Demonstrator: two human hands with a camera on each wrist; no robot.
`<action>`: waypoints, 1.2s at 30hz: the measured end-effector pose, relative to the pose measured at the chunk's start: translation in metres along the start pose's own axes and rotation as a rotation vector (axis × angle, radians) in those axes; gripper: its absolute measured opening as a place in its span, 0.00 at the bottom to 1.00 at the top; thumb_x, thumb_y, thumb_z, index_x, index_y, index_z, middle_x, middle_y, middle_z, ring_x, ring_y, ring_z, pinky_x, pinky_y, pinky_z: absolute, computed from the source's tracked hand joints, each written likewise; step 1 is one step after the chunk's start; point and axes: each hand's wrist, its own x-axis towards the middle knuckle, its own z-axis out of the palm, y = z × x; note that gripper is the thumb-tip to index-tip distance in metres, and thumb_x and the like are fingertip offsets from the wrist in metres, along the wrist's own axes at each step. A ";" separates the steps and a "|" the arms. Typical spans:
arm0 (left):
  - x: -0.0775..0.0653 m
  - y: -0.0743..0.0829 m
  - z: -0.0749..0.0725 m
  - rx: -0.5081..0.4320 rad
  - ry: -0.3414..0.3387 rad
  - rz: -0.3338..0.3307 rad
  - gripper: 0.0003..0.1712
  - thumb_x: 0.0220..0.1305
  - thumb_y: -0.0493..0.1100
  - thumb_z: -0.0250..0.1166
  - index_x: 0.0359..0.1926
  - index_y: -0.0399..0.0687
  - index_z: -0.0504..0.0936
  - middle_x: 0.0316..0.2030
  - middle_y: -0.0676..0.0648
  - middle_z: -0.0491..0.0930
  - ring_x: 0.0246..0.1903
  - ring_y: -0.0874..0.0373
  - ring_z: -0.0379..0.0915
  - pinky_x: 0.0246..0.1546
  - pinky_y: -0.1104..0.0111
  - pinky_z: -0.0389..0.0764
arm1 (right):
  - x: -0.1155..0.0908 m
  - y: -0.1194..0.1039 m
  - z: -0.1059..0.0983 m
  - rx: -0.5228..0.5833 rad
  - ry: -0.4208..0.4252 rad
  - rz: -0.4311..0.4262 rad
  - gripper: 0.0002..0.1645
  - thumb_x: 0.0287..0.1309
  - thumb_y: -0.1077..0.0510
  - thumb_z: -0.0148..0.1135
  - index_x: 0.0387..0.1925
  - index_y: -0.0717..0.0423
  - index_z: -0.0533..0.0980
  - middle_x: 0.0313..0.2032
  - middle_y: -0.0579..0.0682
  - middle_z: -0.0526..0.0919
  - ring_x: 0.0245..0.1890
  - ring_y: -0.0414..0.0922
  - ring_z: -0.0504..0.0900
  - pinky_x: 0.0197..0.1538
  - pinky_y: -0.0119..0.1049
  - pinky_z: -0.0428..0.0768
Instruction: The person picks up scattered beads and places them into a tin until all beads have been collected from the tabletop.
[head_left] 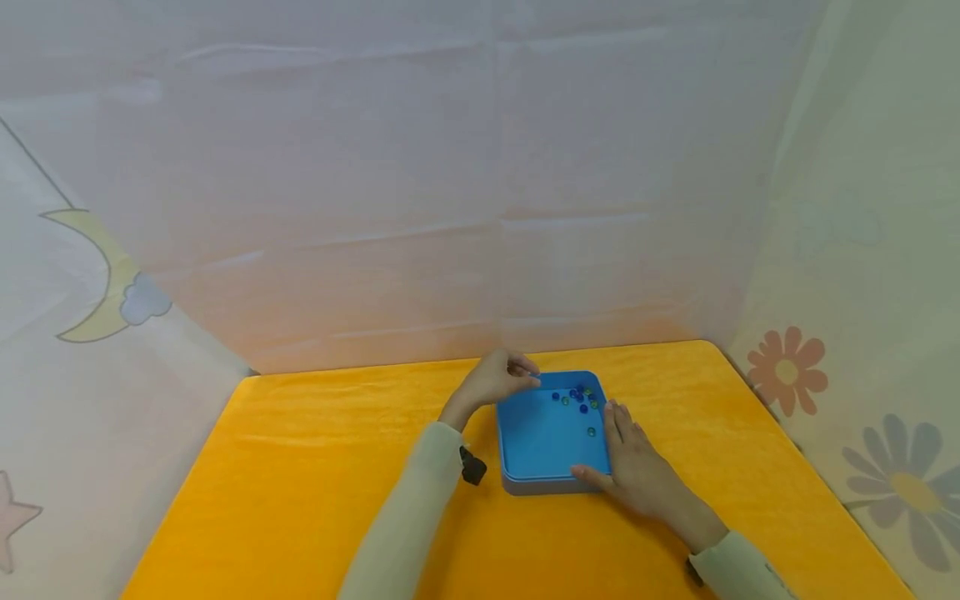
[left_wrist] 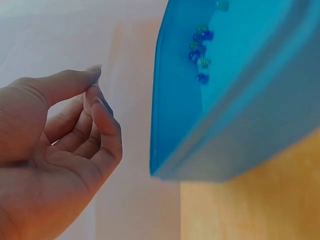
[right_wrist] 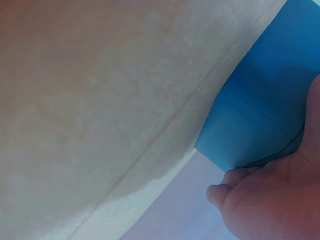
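Observation:
A square blue tray [head_left: 543, 442] with raised sides holds several dark blue and green glass marbles [head_left: 583, 408], mostly gathered in its far right corner. My left hand [head_left: 491, 381] is over the tray's far left corner. In the left wrist view the left hand [left_wrist: 70, 145] has its thumb tip against the index fingertip and its other fingers curled, and no object shows between them. My right hand [head_left: 641, 471] rests along the tray's right side, its fingers extended and its thumb at the near rim. The right wrist view shows that hand [right_wrist: 275, 200] against the blue wall.
A yellow cloth [head_left: 337, 467] covers the table under the tray. Pale fabric walls [head_left: 375, 208] with printed moon and flower shapes surround it at the back and sides. A light sleeve [right_wrist: 100, 110] fills much of the right wrist view.

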 end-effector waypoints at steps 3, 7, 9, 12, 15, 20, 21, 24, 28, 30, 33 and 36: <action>-0.008 -0.008 -0.009 0.009 -0.009 0.017 0.15 0.72 0.46 0.69 0.53 0.41 0.88 0.42 0.47 0.85 0.42 0.54 0.78 0.46 0.64 0.83 | 0.001 0.000 -0.001 -0.009 -0.002 0.001 0.76 0.61 0.17 0.54 0.81 0.73 0.44 0.81 0.74 0.46 0.81 0.74 0.50 0.76 0.71 0.57; -0.021 -0.020 -0.021 0.033 -0.021 0.016 0.15 0.72 0.46 0.69 0.52 0.42 0.88 0.41 0.48 0.84 0.41 0.54 0.77 0.43 0.66 0.81 | 0.001 0.000 -0.002 -0.018 0.007 -0.005 0.75 0.62 0.18 0.55 0.81 0.73 0.44 0.81 0.74 0.47 0.81 0.74 0.50 0.76 0.70 0.57; -0.028 -0.026 -0.027 0.048 -0.020 0.008 0.14 0.72 0.46 0.69 0.52 0.42 0.88 0.41 0.48 0.84 0.41 0.55 0.76 0.43 0.65 0.81 | 0.001 0.000 -0.003 -0.015 0.010 -0.012 0.74 0.62 0.19 0.56 0.81 0.74 0.44 0.81 0.74 0.47 0.81 0.74 0.50 0.77 0.70 0.56; -0.041 -0.035 -0.034 0.075 -0.013 -0.017 0.12 0.72 0.47 0.70 0.50 0.46 0.88 0.42 0.49 0.84 0.41 0.56 0.76 0.44 0.64 0.81 | 0.000 0.000 -0.002 -0.008 0.009 -0.020 0.74 0.63 0.19 0.56 0.81 0.74 0.45 0.81 0.74 0.47 0.80 0.74 0.50 0.76 0.70 0.56; -0.053 -0.045 -0.041 0.097 -0.010 -0.040 0.12 0.71 0.48 0.71 0.49 0.48 0.88 0.42 0.50 0.84 0.40 0.57 0.77 0.44 0.64 0.81 | -0.001 0.000 -0.001 -0.004 0.005 -0.018 0.74 0.63 0.19 0.56 0.81 0.74 0.45 0.81 0.74 0.47 0.81 0.74 0.50 0.77 0.70 0.56; -0.070 -0.060 -0.051 0.114 -0.014 -0.063 0.15 0.71 0.48 0.71 0.50 0.43 0.87 0.41 0.50 0.84 0.37 0.57 0.77 0.39 0.66 0.82 | -0.001 0.000 -0.001 -0.012 0.001 -0.011 0.74 0.62 0.18 0.55 0.81 0.73 0.44 0.81 0.74 0.47 0.81 0.73 0.50 0.77 0.70 0.56; -0.073 -0.063 -0.053 0.111 -0.013 -0.065 0.15 0.71 0.47 0.71 0.51 0.43 0.87 0.41 0.49 0.85 0.36 0.57 0.78 0.39 0.66 0.82 | -0.001 -0.001 -0.001 -0.011 0.000 -0.010 0.74 0.62 0.18 0.55 0.81 0.73 0.44 0.81 0.74 0.46 0.81 0.74 0.50 0.77 0.70 0.56; -0.083 -0.071 -0.058 0.096 -0.006 -0.071 0.15 0.71 0.47 0.71 0.52 0.42 0.86 0.41 0.49 0.85 0.34 0.57 0.79 0.37 0.67 0.82 | -0.001 -0.001 -0.002 -0.010 0.004 -0.011 0.74 0.63 0.19 0.55 0.81 0.73 0.44 0.81 0.74 0.46 0.81 0.74 0.50 0.76 0.70 0.56; -0.097 -0.082 -0.063 0.072 0.000 -0.089 0.14 0.73 0.45 0.69 0.53 0.42 0.86 0.40 0.49 0.85 0.36 0.58 0.80 0.38 0.68 0.83 | -0.001 0.000 0.000 -0.014 0.000 -0.012 0.74 0.63 0.18 0.54 0.81 0.73 0.44 0.81 0.74 0.46 0.81 0.74 0.49 0.76 0.70 0.57; -0.103 -0.088 -0.065 0.062 -0.005 -0.102 0.13 0.74 0.44 0.67 0.54 0.42 0.85 0.41 0.49 0.85 0.37 0.58 0.80 0.38 0.68 0.82 | -0.001 0.000 0.001 -0.018 -0.005 -0.010 0.74 0.63 0.17 0.53 0.81 0.73 0.44 0.81 0.74 0.46 0.81 0.74 0.50 0.76 0.70 0.57; -0.111 -0.095 -0.068 0.059 -0.008 -0.118 0.13 0.74 0.44 0.67 0.54 0.43 0.85 0.41 0.49 0.84 0.38 0.57 0.80 0.38 0.67 0.82 | -0.001 0.001 0.002 -0.022 -0.003 -0.009 0.75 0.62 0.17 0.53 0.81 0.73 0.44 0.81 0.74 0.46 0.81 0.73 0.50 0.76 0.70 0.58; -0.117 -0.099 -0.071 0.054 -0.017 -0.129 0.14 0.73 0.43 0.68 0.54 0.42 0.85 0.40 0.48 0.84 0.37 0.57 0.79 0.37 0.67 0.81 | 0.000 0.000 0.002 -0.020 0.000 -0.012 0.75 0.62 0.17 0.53 0.81 0.73 0.44 0.81 0.74 0.46 0.81 0.73 0.50 0.76 0.70 0.57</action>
